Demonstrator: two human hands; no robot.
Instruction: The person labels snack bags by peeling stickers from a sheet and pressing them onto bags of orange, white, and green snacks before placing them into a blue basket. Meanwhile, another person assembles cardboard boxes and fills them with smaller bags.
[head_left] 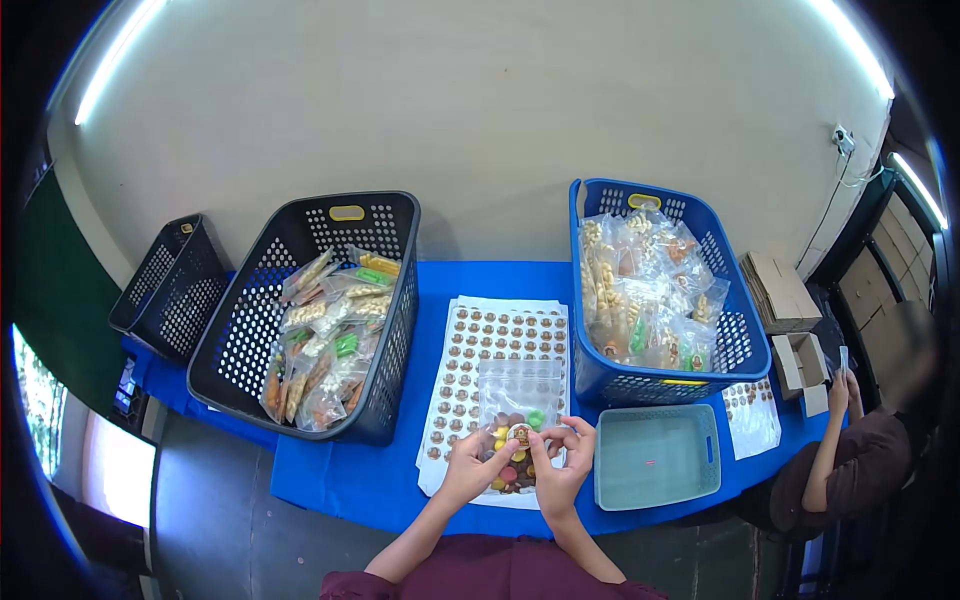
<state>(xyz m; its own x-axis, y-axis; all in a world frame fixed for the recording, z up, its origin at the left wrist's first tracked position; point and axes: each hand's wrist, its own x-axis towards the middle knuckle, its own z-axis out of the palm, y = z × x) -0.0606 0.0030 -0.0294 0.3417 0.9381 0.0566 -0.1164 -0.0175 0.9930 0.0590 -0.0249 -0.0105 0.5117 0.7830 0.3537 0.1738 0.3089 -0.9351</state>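
A clear zip bag (520, 378) with brown, yellow, red and green sweets lies over the sticker sheet (440, 425) in front of me. On the bag's front is a round sticker (520, 434) with a brown and red print. My left hand (470, 470) grips the bag's left side, its thumb at the sticker's edge. From the right, my right hand (562, 468) has its thumb on the sticker's other edge, with the fingers bent. Where the fingers go behind the bag is hidden. The sheet bears many rows of small round brown stickers.
A black basket (230, 370) of filled bags stands left, a blue basket (650, 385) of filled bags right. Below the blue one sits a pale green tray (655, 495). Further right are another sticker sheet (750, 430), cardboard boxes (785, 290) and a co-worker's arm (825, 455).
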